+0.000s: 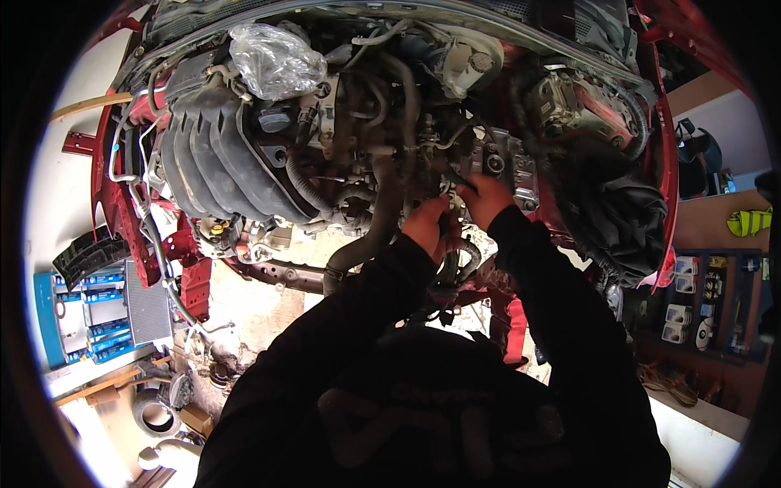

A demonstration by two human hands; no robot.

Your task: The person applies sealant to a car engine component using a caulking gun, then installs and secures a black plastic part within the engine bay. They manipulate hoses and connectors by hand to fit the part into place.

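Both my hands are together in the middle of an open car engine bay, beside the metal gearbox housing. My left hand is closed, its fingers curled round a small dark part too shadowed to name. Just to the right and a little farther in, my right hand is closed too, fingertips bent down among dark fittings; what they grip is hidden. A thick black hose runs down past my left hand. Below my hands hangs a ribbed black hose.
At left lies the ribbed black intake manifold, with clear plastic wrap behind it. Black cloth drapes over the right fender. A radiator core and a tyre stand at far left. A tool rack is at far right.
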